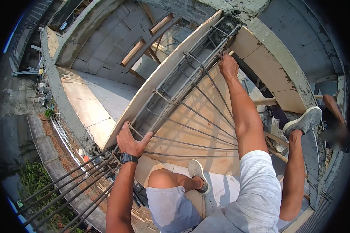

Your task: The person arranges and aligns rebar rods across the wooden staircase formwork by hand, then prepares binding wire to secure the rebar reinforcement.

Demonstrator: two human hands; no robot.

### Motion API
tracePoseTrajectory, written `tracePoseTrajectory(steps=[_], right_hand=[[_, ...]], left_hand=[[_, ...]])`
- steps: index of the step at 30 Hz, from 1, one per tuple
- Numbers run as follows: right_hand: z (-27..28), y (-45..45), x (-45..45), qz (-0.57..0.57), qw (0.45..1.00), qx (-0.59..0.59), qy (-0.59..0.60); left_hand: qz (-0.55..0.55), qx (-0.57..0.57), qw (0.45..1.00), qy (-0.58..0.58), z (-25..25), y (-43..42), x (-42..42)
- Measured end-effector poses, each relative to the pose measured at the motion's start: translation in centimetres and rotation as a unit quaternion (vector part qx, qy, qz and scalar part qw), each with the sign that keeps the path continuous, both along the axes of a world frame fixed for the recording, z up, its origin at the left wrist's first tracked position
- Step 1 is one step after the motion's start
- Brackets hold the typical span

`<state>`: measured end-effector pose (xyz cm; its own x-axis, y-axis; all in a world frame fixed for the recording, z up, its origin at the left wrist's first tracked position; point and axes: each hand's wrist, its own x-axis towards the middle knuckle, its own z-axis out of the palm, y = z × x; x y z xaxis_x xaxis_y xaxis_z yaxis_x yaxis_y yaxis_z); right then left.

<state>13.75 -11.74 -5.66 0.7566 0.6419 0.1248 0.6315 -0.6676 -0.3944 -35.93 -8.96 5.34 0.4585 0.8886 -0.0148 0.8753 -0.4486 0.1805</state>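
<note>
A long rebar cage (169,97) lies in a trough between wooden form boards, running from lower left to upper right. My left hand (132,141), with a dark watch on the wrist, rests at the cage's lower end, its thumb and fingers spread over the bars and the board edge. Near the upper end, my right hand (228,66) is closed at the outer side of the cage; what its fingers hold is too small to make out. Several thin rods (206,116) fan out from the cage over a plywood panel (198,132) below my right arm.
Long bars (66,188) project at the lower left above a drop to the ground. A curved concrete wall (72,105) runs along the left. My shoes stand on the formwork. Another person (334,124) is below at the far right, near a wooden post (264,101).
</note>
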Motion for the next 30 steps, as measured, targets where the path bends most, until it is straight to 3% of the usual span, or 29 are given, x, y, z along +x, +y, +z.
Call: tracePoseTrajectory(steps=[5, 11, 14, 30], right_hand=[[-0.3, -0.2, 0.3, 0.015, 0.999, -0.036, -0.009], [-2.1, -1.8, 0.0, 0.050, 0.995, 0.003, -0.086], [-3.7, -2.4, 1.0, 0.044, 0.999, -0.005, -0.010], [-3.2, -1.4, 3.6, 0.119, 0.984, -0.129, -0.010]], left_hand=[[0.014, -0.020, 1.000, 0.012, 0.3, -0.1, 0.2], [0.012, -0.022, 1.000, 0.009, 0.2, -0.2, 0.3], [0.014, -0.020, 1.000, 0.013, 0.0, -0.1, 0.2], [0.006, -0.010, 1.000, -0.004, -0.3, -0.4, 0.4]])
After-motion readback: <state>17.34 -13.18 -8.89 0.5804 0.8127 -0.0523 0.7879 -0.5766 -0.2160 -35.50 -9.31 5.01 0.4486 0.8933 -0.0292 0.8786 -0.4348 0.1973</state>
